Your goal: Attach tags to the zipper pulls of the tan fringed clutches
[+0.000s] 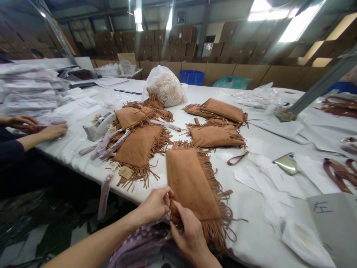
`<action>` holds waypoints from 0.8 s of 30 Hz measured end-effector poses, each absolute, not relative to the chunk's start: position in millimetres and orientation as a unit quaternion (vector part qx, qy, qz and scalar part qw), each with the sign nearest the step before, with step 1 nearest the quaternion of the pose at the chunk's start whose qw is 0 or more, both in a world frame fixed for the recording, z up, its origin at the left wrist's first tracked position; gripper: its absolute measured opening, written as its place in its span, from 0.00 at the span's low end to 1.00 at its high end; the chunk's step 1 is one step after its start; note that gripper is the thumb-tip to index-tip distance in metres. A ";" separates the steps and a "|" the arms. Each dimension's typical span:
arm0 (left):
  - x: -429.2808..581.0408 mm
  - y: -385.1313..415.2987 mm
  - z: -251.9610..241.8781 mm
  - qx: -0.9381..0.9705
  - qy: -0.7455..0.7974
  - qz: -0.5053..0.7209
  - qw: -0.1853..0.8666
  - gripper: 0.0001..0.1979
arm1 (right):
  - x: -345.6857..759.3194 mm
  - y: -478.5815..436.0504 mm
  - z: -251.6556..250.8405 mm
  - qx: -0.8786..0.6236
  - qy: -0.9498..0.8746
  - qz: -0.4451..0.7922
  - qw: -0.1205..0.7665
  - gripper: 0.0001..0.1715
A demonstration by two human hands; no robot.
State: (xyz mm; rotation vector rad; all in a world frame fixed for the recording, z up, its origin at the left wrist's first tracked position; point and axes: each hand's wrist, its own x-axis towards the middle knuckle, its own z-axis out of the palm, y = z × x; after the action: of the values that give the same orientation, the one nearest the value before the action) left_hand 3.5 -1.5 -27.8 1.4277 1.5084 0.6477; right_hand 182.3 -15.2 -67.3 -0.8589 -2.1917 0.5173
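Note:
A brown fringed pouch (192,182) lies flat at the table's front edge, its fringe spread along the right side and bottom. At its lower left edge my left hand (158,203) pinches a small metal part, perhaps the zipper end. My right hand (188,227) grips the pouch's corner just beside it, fingers bent around the edge. More fringed pouches lie beyond: a tagged one (139,145) to the left, and another (217,134) with a wrist strap (237,159) to the right.
A tape dispenser (99,126) stands left of the pouches. Behind them sits a plastic bag of stuffing (166,85). Another person's hands (52,130) work at far left near stacked wrapped packs (28,89). A metal post (315,83) rises at right, with papers and brown straps (338,173) nearby.

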 end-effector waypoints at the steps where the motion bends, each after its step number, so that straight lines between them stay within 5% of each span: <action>1: 3.6 -2.8 -27.5 0.582 0.609 0.280 0.460 0.23 | 181.8 -15.3 -63.6 -0.341 -0.844 0.218 0.352 0.30; 6: -1.0 -11.9 -27.3 0.541 0.589 0.360 0.481 0.25 | 175.6 -8.8 -45.3 -0.396 -0.832 0.270 0.280 0.13; 14: -5.2 -21.4 -14.9 0.692 0.544 0.315 0.355 0.25 | 160.1 25.0 -16.6 -0.370 -0.879 0.278 0.114 0.10; 18: -15.5 -21.3 -10.1 0.686 0.591 0.268 0.330 0.26 | 159.0 28.0 -19.2 -0.380 -0.867 0.297 0.127 0.07; 24: -21.2 -24.8 -4.5 0.700 0.630 0.071 0.329 0.10 | 159.6 24.7 -31.4 -0.387 -0.845 0.334 0.159 0.03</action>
State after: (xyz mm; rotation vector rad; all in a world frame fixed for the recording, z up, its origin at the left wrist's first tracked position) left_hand -21.2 -24.8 -4.5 1.8317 1.6482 0.1866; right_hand 159.6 24.7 -31.4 -1.1066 -2.4142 0.9534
